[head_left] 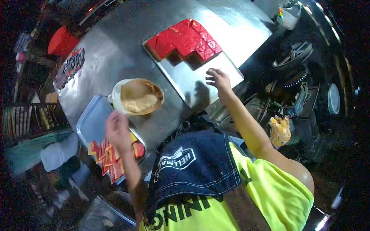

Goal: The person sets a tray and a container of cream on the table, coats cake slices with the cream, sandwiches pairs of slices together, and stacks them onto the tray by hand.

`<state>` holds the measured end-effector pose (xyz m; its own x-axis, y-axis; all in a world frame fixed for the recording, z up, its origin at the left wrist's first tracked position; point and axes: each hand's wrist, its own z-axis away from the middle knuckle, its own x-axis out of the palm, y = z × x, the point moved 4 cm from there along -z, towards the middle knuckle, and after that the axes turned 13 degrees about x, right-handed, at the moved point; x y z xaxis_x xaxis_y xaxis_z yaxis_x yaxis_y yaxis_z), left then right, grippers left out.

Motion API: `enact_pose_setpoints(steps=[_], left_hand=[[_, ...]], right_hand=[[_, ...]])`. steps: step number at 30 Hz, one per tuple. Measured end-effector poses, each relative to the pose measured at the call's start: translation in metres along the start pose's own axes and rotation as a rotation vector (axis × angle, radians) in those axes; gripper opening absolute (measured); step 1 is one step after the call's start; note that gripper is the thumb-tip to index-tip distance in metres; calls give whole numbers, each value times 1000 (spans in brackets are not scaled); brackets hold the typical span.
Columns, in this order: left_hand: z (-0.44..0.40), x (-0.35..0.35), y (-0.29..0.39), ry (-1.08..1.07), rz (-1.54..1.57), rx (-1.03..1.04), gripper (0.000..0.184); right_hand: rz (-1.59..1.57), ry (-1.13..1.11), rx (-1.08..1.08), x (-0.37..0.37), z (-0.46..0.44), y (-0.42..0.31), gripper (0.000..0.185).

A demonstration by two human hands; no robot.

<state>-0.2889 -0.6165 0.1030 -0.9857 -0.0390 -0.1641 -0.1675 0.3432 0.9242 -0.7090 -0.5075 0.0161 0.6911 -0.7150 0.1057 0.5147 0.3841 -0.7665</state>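
Observation:
A red-topped slab cake (187, 36), scored into pieces and with several gone from its near edge, lies on a metal tray (179, 79). Over the tray's bare right part hangs my right hand (219, 81), fingers apart and nothing in them, its shadow falling on the metal. My left hand (117, 129) is smeared by motion, so its grip is unclear. It is between a pale tub (122, 109) with light brown contents and a blue-grey tray (92, 117). Red-and-yellow cut cake pieces (111, 158) are heaped at that tray's near end, beside my left forearm.
The metal table (135, 42) carries these things. A dark patterned item (70, 67) and a red bucket (63, 41) are at the left. To the right are a round pan (293, 56), a lit burner ring (296, 79) and a yellowish bundle (280, 131).

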Motion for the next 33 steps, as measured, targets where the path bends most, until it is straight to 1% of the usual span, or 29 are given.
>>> enact_pose_setpoints(steps=[1, 2, 3, 4, 5, 6, 7, 8, 9, 10, 11, 12, 13, 15, 16, 17, 19, 20, 24, 27, 29, 30, 31, 33], left_hand=[[2, 55, -6, -199, 141, 41, 27], [4, 115, 22, -350, 157, -144, 30], [8, 161, -3, -497, 167, -59, 33], [12, 204, -12, -555, 220, -140, 34], [14, 246, -27, -610, 209, -163, 36], [10, 279, -32, -670, 61, -24, 39], [12, 316, -60, -669, 213, -223, 43], [6, 341, -60, -653, 143, -290, 46], [-2, 359, -53, -679, 43, -370, 44], [-5, 375, -61, -651, 143, -464, 42], [-7, 386, -60, -621, 241, -555, 41], [-6, 392, -60, -540, 185, -585, 39], [-6, 397, -58, -550, 175, -588, 39], [-5, 403, -61, -432, 182, -679, 35], [-3, 407, -76, -414, 255, -730, 30], [-3, 409, -82, -423, 247, -734, 30], [-1, 412, -91, -379, 365, -798, 26], [2, 414, -78, -308, 409, -777, 24], [7, 406, -48, -268, 437, -788, 20], [11, 394, -45, -230, 501, -745, 19], [17, 384, -49, -336, 677, -803, 21], [20, 376, -51, -380, 683, -780, 24], [19, 362, -36, -390, 611, -792, 26], [26, 349, -44, -416, 736, -788, 26]], right_hand=[[-124, 12, 43, -8, -13, -5, 39], [-182, -28, 116, -15, -38, -6, 37], [-237, -65, 190, -22, -62, -1, 35], [-332, -84, 201, -22, -77, -1, 36], [-426, -102, 211, -16, -89, -2, 37], [-484, -120, 237, -11, -99, -2, 42], [-560, -148, 264, -4, -95, -12, 38], [-572, -222, 264, -3, -102, -12, 37], [-585, -296, 264, -2, -112, -11, 35], [-575, -240, 313, -2, -120, -9, 32], [-580, -270, 328, -7, -132, -1, 34], [-584, -300, 343, -11, -143, 6, 36], [-590, -249, 362, -8, -133, -3, 37], [-599, -129, 383, -2, -103, -30, 40], [-601, -60, 386, -5, -94, -37, 43], [-610, -54, 392, -9, -99, -34, 43], [-547, -102, 443, -11, -110, -28, 37], [-515, -148, 417, -12, -112, -26, 38], [-410, -138, 410, -19, -111, -21, 34], [-415, -155, 374, -21, -107, -12, 39], [-405, -132, 287, -14, -74, -30, 35], [-395, -115, 314, -14, -63, -31, 30], [-375, -126, 319, -13, -53, -27, 30], [-373, -210, 260, -8, -38, -23, 27]])
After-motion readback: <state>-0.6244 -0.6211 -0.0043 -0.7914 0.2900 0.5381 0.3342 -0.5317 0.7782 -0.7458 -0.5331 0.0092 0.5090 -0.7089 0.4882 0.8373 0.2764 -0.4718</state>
